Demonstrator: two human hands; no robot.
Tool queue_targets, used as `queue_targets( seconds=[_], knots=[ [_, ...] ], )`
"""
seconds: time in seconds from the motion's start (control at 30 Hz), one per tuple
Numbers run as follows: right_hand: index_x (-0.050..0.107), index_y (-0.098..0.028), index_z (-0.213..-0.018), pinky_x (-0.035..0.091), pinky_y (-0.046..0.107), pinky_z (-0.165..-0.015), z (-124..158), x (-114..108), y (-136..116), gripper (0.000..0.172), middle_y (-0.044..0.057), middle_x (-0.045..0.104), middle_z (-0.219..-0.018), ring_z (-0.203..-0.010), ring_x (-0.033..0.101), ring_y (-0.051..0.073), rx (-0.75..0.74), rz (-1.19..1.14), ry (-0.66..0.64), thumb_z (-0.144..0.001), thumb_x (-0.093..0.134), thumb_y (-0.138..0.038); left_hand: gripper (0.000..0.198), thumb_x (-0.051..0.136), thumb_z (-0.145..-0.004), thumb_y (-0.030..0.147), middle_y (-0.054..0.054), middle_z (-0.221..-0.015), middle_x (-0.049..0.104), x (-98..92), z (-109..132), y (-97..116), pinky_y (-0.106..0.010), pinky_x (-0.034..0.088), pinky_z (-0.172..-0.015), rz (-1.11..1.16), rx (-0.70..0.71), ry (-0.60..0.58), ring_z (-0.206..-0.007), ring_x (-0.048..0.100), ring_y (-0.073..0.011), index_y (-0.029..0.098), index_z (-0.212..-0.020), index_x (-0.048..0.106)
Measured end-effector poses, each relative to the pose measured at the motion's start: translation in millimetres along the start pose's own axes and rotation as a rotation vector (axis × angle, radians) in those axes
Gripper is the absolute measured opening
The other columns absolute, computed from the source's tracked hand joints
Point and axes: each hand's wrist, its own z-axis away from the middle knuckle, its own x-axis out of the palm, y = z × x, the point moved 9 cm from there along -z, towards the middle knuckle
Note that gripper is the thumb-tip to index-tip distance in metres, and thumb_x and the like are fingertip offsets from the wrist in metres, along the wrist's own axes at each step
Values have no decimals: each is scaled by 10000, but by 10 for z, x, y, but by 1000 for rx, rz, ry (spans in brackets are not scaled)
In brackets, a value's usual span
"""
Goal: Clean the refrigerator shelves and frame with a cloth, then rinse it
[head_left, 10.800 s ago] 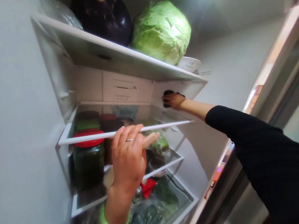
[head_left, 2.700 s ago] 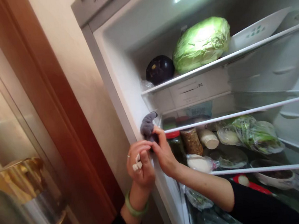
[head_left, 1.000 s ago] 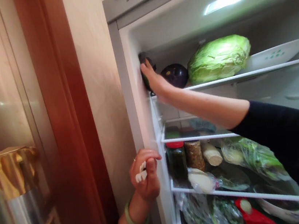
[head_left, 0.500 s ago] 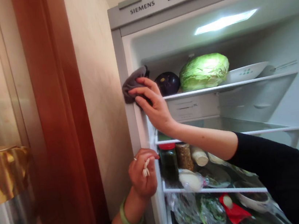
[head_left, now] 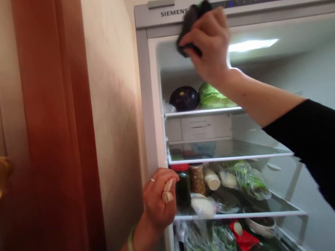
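Note:
My right hand [head_left: 210,39] grips a dark grey cloth [head_left: 188,28], bunched under the fingers and slightly blurred. It is up at the fridge's top frame [head_left: 153,18], over the end of the brand lettering. Lower down, my left hand [head_left: 160,198] is closed beside the fridge's left edge, near a red-lidded jar [head_left: 182,189]. Something small and pale shows between its curled fingers; I cannot make out what it is. A green bangle [head_left: 134,249] circles that wrist. Behind my right forearm, a cabbage [head_left: 214,96] is partly hidden on the top shelf.
A dark round eggplant [head_left: 184,98] sits beside the cabbage. Lower shelves hold a brown-filled jar [head_left: 197,179], bagged greens [head_left: 250,180], a red packet [head_left: 244,239] and a bowl [head_left: 261,227]. A wall [head_left: 115,107] and reddish wooden trim [head_left: 64,135] stand close on the left.
My right hand has moved the cloth from the fridge's left edge by the top shelf up and right to the top frame. My left hand stays closed; the view has shifted slightly.

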Motion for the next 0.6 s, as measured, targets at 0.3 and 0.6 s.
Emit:
queue_targets(
  seconds=[0.3,0.6],
  knots=[
    [778,-309,-1050,452,425,-1092,163,-319,362,195,61,697,-1139,-1174,566,233,-95,144,60,-978,623,-405,182,518,-985,43,-40,-883,677,-8,-3,-19,-228,536,-742,-5,-21,-18,-838,648,-121,171,-989,647],
    [750,-306,-969,451,453,-1076,250,-545,513,173,83,710,-1090,-1137,580,253,95,121,139,-845,651,-237,163,511,-995,77,-38,-869,673,24,-20,-21,-234,535,-744,-10,-18,-19,-810,651,-123,178,-974,638]
  ],
)
